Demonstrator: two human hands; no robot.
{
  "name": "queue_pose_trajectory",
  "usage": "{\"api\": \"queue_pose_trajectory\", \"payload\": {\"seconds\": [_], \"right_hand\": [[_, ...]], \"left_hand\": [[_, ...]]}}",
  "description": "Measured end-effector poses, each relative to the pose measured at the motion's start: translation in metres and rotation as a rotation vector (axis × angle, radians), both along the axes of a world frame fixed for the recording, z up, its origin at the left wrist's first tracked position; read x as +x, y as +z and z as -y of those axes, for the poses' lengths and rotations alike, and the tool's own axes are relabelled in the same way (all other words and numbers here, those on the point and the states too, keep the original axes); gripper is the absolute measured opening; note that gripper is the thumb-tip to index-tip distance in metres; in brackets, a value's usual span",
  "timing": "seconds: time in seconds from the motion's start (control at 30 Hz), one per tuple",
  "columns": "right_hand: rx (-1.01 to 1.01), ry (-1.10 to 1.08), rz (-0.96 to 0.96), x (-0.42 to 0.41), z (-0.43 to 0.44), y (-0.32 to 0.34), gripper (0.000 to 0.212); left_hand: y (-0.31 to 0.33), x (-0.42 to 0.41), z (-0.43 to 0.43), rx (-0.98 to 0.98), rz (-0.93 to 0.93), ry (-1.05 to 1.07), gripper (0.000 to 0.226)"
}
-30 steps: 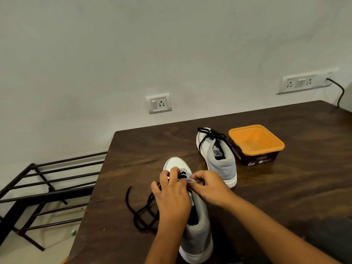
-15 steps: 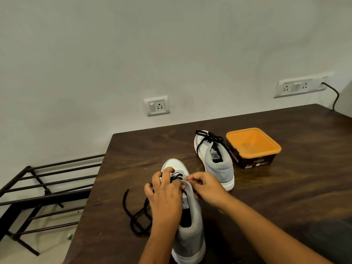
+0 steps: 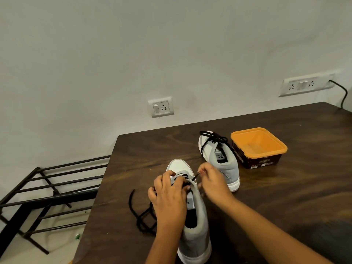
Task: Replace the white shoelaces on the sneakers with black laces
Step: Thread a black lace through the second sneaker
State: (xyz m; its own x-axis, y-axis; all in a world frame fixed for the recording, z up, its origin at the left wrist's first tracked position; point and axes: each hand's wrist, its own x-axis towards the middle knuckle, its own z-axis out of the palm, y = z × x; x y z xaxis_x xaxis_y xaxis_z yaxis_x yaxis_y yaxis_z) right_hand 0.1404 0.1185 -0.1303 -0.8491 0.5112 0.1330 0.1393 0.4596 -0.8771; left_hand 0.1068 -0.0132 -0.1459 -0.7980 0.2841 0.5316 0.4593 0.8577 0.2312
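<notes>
**Room and surface.** A dark wood-grain tabletop point(image 3: 285, 197) stood against a plain pale wall point(image 3: 171, 44). A black metal rack point(image 3: 53, 187) stood beside its left edge on a light floor point(image 3: 28, 254). The wall carried two plates: a single socket plate point(image 3: 161, 107) behind the tabletop's left rear corner, and a longer double socket plate point(image 3: 305, 85) at the far right. One black cable point(image 3: 342, 94) ran down from the double plate toward the tabletop's rear edge.

**Objects.** Two grey-and-white sneakers lay on the tabletop, toes toward the wall.
- The far sneaker point(image 3: 224, 164) carried a tied black lace point(image 3: 213, 139), knotted in a bow over its forefoot. One orange-rimmed tub point(image 3: 261, 161) with dark sides stood just beside it on the right.
- The near sneaker point(image 3: 196, 235) lay directly before the person, partly threaded with a second black lace point(image 3: 141, 220). The free length of that lace trailed in loose loops on the tabletop to the shoe's left.

**Hands.** Two bare hands worked at the near sneaker.
- The left hand point(image 3: 169, 199) lay over the lacing area, its grip curled down onto the tongue and eyelets, holding the shoe.
- The right hand point(image 3: 213, 180) was raised just right of the eyelets, its grip pressed together. Thumb and fingertips pinched the other end of the second black lace, which ran taut from the eyelets up to them.
</notes>
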Motion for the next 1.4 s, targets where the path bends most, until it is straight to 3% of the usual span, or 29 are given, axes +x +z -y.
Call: {"api": "queue_pose_trajectory", "payload": {"seconds": [0.1, 0.17, 0.23, 0.27, 0.3, 0.33, 0.43, 0.47, 0.53, 0.6, 0.67, 0.8, 0.87, 0.97, 1.07, 1.13, 1.27, 1.4], "right_hand": [[-0.682, -0.179, -0.080, 0.001, -0.017, 0.029, 0.024], [-1.042, -0.204, -0.297, 0.005, -0.030, 0.053, 0.026], [-1.217, -0.158, -0.471, 0.011, -0.037, 0.076, 0.028], [-1.203, -0.117, -0.477, 0.012, -0.040, 0.083, 0.028], [-1.075, -0.067, -0.417, 0.014, -0.041, 0.087, 0.028], [-0.807, -0.003, -0.283, 0.014, -0.041, 0.086, 0.027], [0.269, 0.291, 0.197, 0.015, -0.033, 0.066, 0.010], [0.478, 0.371, 0.317, 0.014, -0.029, 0.057, 0.016], [0.580, 0.454, 0.452, 0.014, -0.021, 0.047, 0.010], [0.483, 0.487, 0.406, 0.014, -0.021, 0.049, 0.029], [0.218, 0.384, 0.194, 0.013, -0.026, 0.058, 0.033], [-0.816, -0.017, -0.437, 0.018, -0.046, 0.089, 0.029], [-1.109, -0.075, -0.656, 0.022, -0.059, 0.105, 0.029], [-1.256, -0.034, -0.778, 0.027, -0.063, 0.113, 0.030], [-1.343, 0.092, -0.691, 0.026, -0.050, 0.108, 0.028], [-1.307, 0.149, -0.635, 0.029, -0.049, 0.115, 0.020], [-1.230, 0.100, -0.802, 0.046, -0.070, 0.148, 0.008], [-1.250, 0.008, -0.836, 0.050, -0.075, 0.146, 0.015]], "left_hand": [[0.000, 0.001, 0.002, 0.045, 0.058, 0.000, 0.020], [0.001, 0.002, 0.002, 0.052, 0.077, -0.013, 0.023], [0.002, 0.004, 0.002, 0.068, 0.078, -0.017, 0.027], [0.005, 0.005, 0.003, 0.081, 0.086, -0.016, 0.027], [0.007, 0.007, 0.003, 0.091, 0.111, -0.014, 0.027], [0.009, 0.008, 0.004, 0.104, 0.156, -0.008, 0.029], [0.012, 0.009, 0.005, 0.164, 0.267, 0.028, 0.042], [0.012, 0.010, 0.005, 0.173, 0.271, 0.036, 0.047], [0.013, 0.011, 0.005, 0.180, 0.254, 0.060, 0.055], [0.014, 0.012, 0.005, 0.192, 0.267, 0.077, 0.060], [0.014, 0.011, 0.007, 0.206, 0.298, 0.086, 0.061], [0.017, 0.011, 0.007, 0.227, 0.378, 0.068, 0.058], [0.018, 0.012, 0.006, 0.255, 0.421, 0.038, 0.053], [0.018, 0.011, 0.007, 0.300, 0.464, 0.015, 0.039], [0.018, 0.012, 0.008, 0.345, 0.502, -0.002, 0.020], [0.019, 0.012, 0.009, 0.360, 0.479, -0.013, 0.016], [0.019, 0.013, 0.009, 0.298, 0.437, -0.035, 0.018], [0.020, 0.015, 0.006, 0.260, 0.443, -0.049, 0.012]]}}
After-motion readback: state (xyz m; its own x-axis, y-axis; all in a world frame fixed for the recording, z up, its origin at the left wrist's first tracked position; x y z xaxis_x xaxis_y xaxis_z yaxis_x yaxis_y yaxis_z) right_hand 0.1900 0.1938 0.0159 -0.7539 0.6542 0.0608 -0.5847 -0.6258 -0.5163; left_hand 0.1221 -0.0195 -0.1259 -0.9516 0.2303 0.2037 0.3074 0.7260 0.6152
